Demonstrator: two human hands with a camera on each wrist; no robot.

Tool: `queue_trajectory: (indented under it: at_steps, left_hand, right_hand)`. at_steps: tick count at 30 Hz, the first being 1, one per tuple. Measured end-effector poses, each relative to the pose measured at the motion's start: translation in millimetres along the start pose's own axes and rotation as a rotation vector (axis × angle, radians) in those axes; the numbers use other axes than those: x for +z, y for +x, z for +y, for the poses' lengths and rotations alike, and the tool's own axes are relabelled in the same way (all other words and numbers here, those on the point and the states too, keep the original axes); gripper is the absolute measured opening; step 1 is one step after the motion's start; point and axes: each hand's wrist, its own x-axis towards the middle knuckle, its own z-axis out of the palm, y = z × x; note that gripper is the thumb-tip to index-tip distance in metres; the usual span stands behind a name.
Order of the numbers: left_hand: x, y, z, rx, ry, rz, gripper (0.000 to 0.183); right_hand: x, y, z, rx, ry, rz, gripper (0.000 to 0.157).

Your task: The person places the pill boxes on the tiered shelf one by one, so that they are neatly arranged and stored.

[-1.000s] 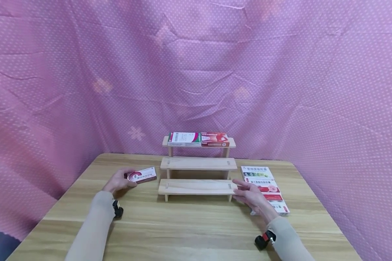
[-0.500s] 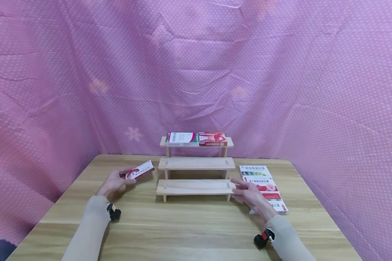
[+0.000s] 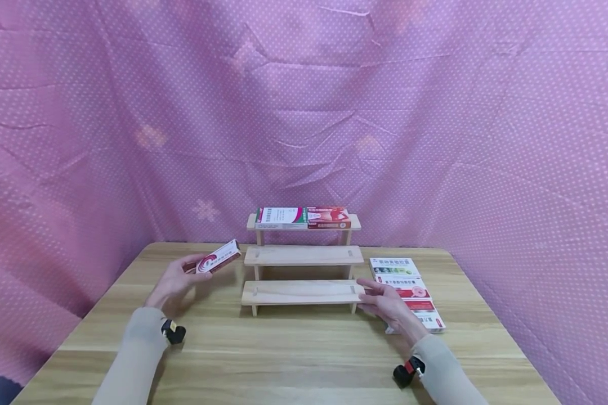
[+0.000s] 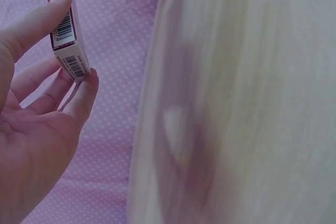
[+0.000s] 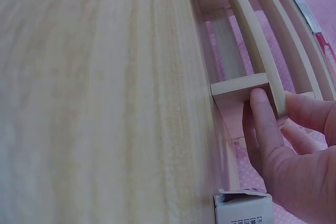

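Observation:
My left hand (image 3: 176, 281) pinches one end of a white and maroon medicine box (image 3: 220, 257), raised above the table and tilted up to the right. In the left wrist view the thumb lies on one face of this box (image 4: 64, 27), with fingers behind its barcode end. At the right end of a three-tier wooden display stand (image 3: 304, 290), my right hand (image 3: 387, 306) grips the lowest shelf. The right wrist view has the thumb against the shelf's edge and fingers under the board (image 5: 268, 72).
On the top tier lie a white and green medicine box (image 3: 282, 216) and a red one (image 3: 329, 216), side by side. Several medicine boxes (image 3: 397, 267) lie in a column right of the stand. A pink dotted cloth (image 3: 304, 112) hangs behind the wooden table (image 3: 284, 354).
My left hand has lifted the medicine box off the table and tipped its far end upward. The right hand has stayed on the lowest shelf. The head view has shifted slightly.

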Motion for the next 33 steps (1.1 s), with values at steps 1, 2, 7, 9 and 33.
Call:
queue_trajectory:
  at_steps: [1, 2, 7, 9, 33]
  left_hand:
    - [-0.1, -0.3, 1.4, 0.006, 0.007, 0.002, 0.079]
    - [-0.3, -0.7, 2.8, 0.011, 0.013, 0.004, 0.079]
    - [-1.6, -3.4, 11.6, 0.058, 0.079, -0.013, 0.079]
    - [-1.6, -4.1, 16.0, 0.081, 0.109, -0.020, 0.077]
    - [32.3, 0.8, 57.4, 0.217, 0.035, -0.113, 0.070]
  right_hand:
    - [-0.1, 0, 0, -0.004, 0.000, -0.007, 0.052]
    - [-0.2, 0, 0, -0.006, 0.001, -0.015, 0.052]
    - [-0.8, -1, 0, -0.009, -0.001, -0.025, 0.052]
    - [-1.0, 0, 1, -0.005, -0.002, -0.015, 0.052]
    - [-1.9, 1, 1, -0.003, 0.011, -0.002, 0.052]
